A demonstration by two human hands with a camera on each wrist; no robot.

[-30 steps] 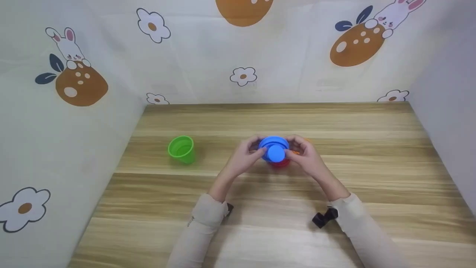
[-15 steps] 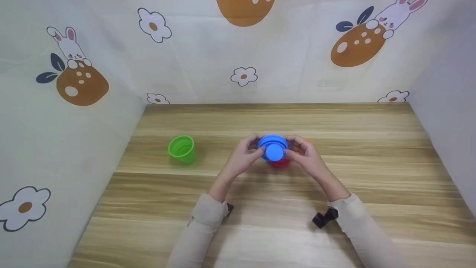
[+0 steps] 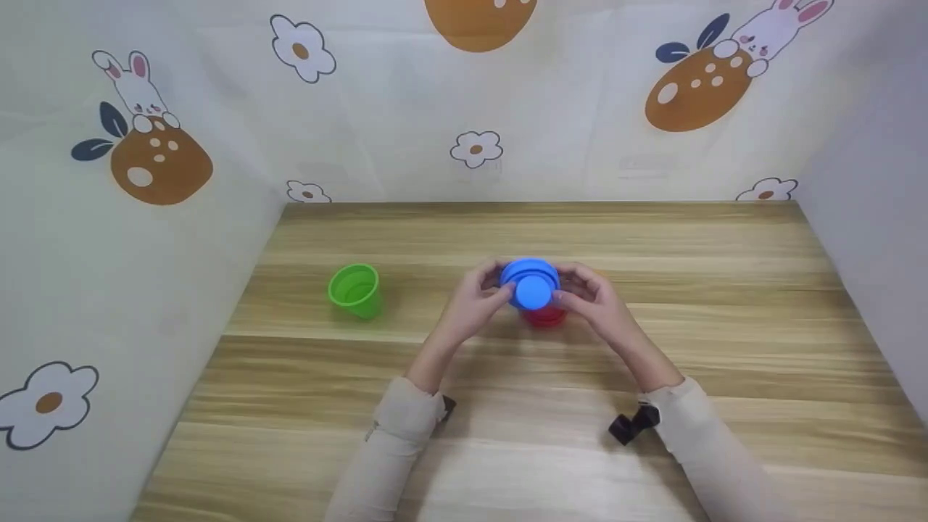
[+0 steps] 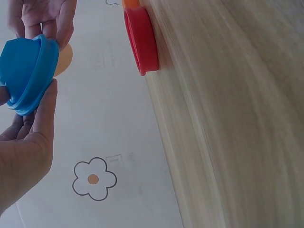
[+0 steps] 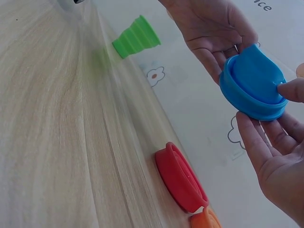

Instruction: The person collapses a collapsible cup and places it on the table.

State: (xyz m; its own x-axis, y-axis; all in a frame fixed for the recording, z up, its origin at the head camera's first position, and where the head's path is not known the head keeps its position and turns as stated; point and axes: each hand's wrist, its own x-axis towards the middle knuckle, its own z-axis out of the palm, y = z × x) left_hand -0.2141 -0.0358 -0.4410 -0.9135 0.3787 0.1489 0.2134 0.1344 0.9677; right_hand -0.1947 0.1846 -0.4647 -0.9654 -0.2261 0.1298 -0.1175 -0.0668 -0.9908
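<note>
A blue collapsible cup (image 3: 533, 292), partly folded, is held above the table with its small round base towards the head camera. My left hand (image 3: 473, 304) grips its left side, thumb by the base and fingers around the rim. On the other side my right hand (image 3: 599, 304) grips it the same way. In the right wrist view, the blue cup's wall (image 5: 259, 76) bulges out from the wide rim, and a thumb presses on it. Below it lies a folded red cup (image 3: 547, 317), partly hidden in the head view.
A green cup (image 3: 368, 303), extended and upright, stands to the left on the wooden table (image 3: 290, 406). Beside the red cup is an orange one (image 5: 205, 219), mostly hidden behind my right hand in the head view. A patterned wall (image 3: 391, 145) borders the table's back.
Both hands still grip the blue cup. It has shifted slightly away and to the left, and more of the red cup shows beneath it.
</note>
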